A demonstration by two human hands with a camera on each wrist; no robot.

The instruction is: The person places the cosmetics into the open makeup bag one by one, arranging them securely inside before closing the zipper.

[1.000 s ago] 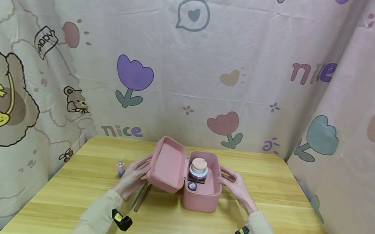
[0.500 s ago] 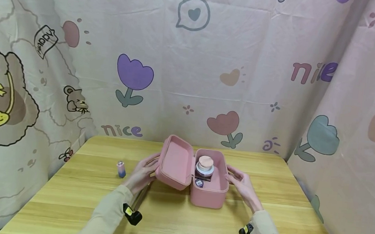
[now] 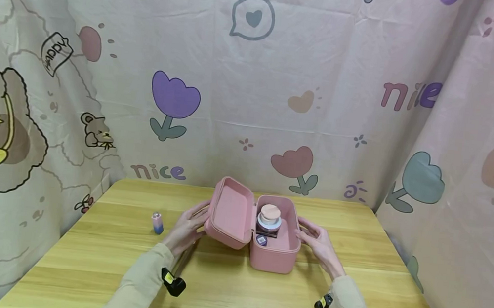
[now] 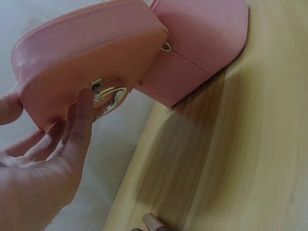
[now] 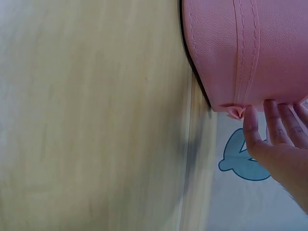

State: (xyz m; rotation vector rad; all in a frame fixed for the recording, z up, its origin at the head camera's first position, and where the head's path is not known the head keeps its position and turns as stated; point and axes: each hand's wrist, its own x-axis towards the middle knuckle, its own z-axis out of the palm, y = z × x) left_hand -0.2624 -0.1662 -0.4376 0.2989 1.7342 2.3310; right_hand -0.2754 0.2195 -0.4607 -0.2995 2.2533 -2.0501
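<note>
A pink zip-up cosmetic case stands on the table, its lid swung out to the left and tilted. My left hand supports the lid from its outer side; in the left wrist view its fingertips touch the top beside a metal-ringed handle, thumb at the edge. My right hand rests its fairly straight fingers against the case's right side. Inside the case, a round jar with a pale peach disc on top sits over a dark flat square piece. In front of it is a small purple-rimmed round top.
A small pink-to-blue bottle stands left of my left hand. Slim brown sticks lie on the wooden table, partly hidden by my left arm. A patterned cloth hangs behind the table and along both sides.
Over the first half second, both hands shifted the open case to the right and slightly back, revealing more of the small bottle. Since then the hands and case have hardly moved.
</note>
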